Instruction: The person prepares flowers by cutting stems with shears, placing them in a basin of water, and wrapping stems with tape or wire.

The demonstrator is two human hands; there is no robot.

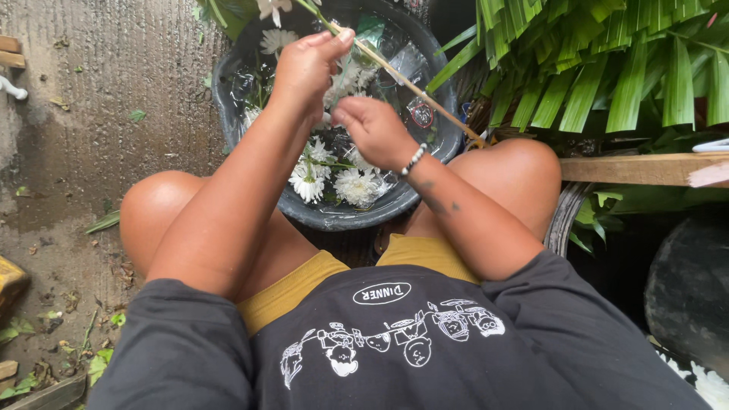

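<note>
Nearest the camera is the person's black printed shirt (pixel 395 342) and mustard shorts (pixel 304 285), with both bare knees spread at about 9 and 3 o'clock around a dark round basin (pixel 228 83) on the wet concrete floor (pixel 99 114). Above the basin the left hand (pixel 307 64) is raised toward 12 o'clock, its thumb and fingers pinched together on a thin pale stick (pixel 410 85) that runs on a slant from the fingertips down toward 3 o'clock, past the basin's rim. The right hand (pixel 372 129), with a bead bracelet (pixel 412 159) at the wrist, sits just below and beside it at the centre of the view, fingers curled in; whether it clamps a flower stem or the stick cannot be told, since the fingertips are turned away. To handle this well, the judgement is that the pinch should stay close to the stick's end so that it does not flex, and the lower hand should work near that pinch rather than far along the shaft. White daisy-like flowers (pixel 334 182) lie in the basin with crumpled clear plastic (pixel 402 61), directly under both hands, and another white bloom (pixel 273 9) shows at 12 o'clock. Farther off, at 1 to 3 o'clock, long green palm leaves (pixel 607 68) hang over a wooden plank (pixel 638 168); the stick's far end points into them and could snag. A dark round tub (pixel 687 288) sits at 4 o'clock, and scattered leaf scraps (pixel 76 334) lie at 8 o'clock.
</note>
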